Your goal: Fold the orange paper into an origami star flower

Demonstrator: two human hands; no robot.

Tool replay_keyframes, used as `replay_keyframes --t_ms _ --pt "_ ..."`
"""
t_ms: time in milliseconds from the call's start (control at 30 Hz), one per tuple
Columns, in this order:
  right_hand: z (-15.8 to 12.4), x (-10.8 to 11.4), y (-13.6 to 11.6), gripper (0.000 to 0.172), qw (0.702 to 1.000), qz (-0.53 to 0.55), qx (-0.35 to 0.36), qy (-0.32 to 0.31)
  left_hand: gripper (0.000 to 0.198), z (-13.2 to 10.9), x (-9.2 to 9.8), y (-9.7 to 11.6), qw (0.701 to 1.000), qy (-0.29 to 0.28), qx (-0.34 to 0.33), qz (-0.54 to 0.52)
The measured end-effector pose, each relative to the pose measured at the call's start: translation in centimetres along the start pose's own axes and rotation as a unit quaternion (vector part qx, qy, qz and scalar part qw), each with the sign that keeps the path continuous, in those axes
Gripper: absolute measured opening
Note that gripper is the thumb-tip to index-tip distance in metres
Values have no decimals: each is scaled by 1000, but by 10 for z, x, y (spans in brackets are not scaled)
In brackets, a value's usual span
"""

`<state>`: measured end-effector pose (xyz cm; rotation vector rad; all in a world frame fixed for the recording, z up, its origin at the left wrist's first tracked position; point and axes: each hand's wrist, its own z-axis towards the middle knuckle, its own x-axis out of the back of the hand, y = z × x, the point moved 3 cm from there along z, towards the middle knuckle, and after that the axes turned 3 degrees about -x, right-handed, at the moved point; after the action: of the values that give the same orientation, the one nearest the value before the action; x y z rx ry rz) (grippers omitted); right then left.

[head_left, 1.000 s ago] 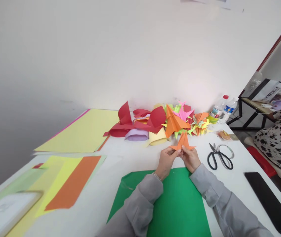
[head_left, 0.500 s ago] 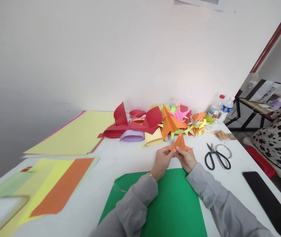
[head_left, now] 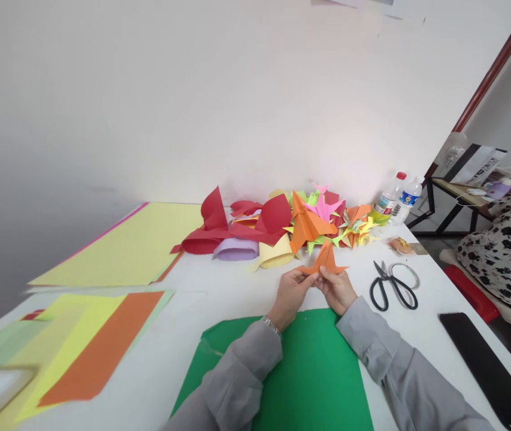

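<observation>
White table [head_left: 210, 299]: green sheet [head_left: 313, 374] in front, paper sheets [head_left: 102, 347] left, folded paper shapes [head_left: 307, 226] and bottles [head_left: 387, 202] far side, scissors [head_left: 385, 277] and black slab [head_left: 489, 368] right.

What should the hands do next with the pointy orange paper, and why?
Maybe give the folded orange paper a gentle press along its lower edge. The left hand and the right hand both pinch it there, close together, and its points stick out on either side, so a firmer crease could help it keep that shape.
</observation>
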<state>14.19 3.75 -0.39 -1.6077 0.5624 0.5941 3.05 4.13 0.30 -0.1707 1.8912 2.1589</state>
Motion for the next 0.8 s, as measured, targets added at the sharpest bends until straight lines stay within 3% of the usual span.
replay_keyframes --t_ms 400,667,800 --pt "-1 -4 1 21 999 -34 0 1 18 4 8 2 1000 -6 6 24" --pt "-3 -11 4 22 999 17 -24 -40 12 6 10 3 998 -56 0 -36" --pt "-5 -13 2 18 999 1 -8 -40 15 7 14 2 1000 -20 17 2"
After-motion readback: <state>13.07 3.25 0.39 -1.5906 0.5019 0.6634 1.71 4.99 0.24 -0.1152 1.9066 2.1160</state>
